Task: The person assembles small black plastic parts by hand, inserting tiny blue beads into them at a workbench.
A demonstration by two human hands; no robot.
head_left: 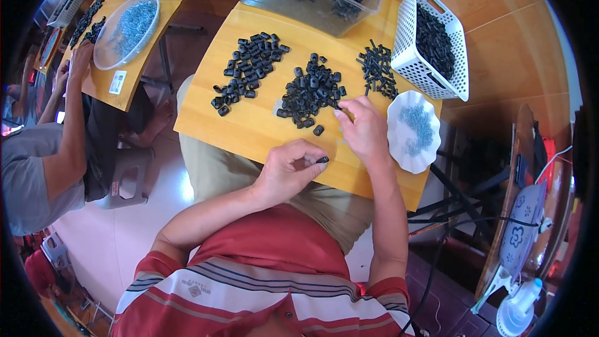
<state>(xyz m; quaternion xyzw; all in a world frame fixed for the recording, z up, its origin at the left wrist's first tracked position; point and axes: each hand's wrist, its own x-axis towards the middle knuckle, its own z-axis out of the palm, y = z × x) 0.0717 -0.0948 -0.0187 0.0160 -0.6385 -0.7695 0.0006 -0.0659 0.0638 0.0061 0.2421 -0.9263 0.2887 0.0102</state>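
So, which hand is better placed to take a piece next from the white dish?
Probably the right hand: it is nearer the white dish, though whether it grips something is unclear. The left hand is farther away and holds a small black piece.

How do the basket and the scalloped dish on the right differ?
Shape: the basket is rectangular, the dish roundish with a wavy rim.
Walls: the basket is perforated, the dish looks solid.
Contents: the basket holds black parts, the dish tiny bluish pieces.
Both are white and open-topped.
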